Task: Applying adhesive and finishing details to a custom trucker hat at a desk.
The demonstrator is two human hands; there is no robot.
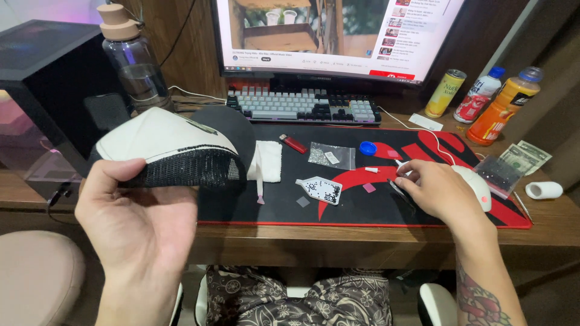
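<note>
My left hand [136,226] holds up a cream and black mesh-backed cap [175,148] above the desk's left side, thumb on the mesh edge. My right hand [438,190] rests on the black and red desk mat [362,208], fingertips on a thin dark tool [397,189] beside a white mouse [477,187]. A small white tray of tiny beads [320,189] lies between the hands, with a clear bag of beads [331,156], a red lighter [293,143] and a blue cap [367,148] behind it.
A keyboard [305,107] and monitor [338,36] stand at the back. A water bottle [133,60] and black computer case [48,84] are at left. A can [445,92], two bottles [504,108], banknotes [524,158], a bead bag [498,175] sit right.
</note>
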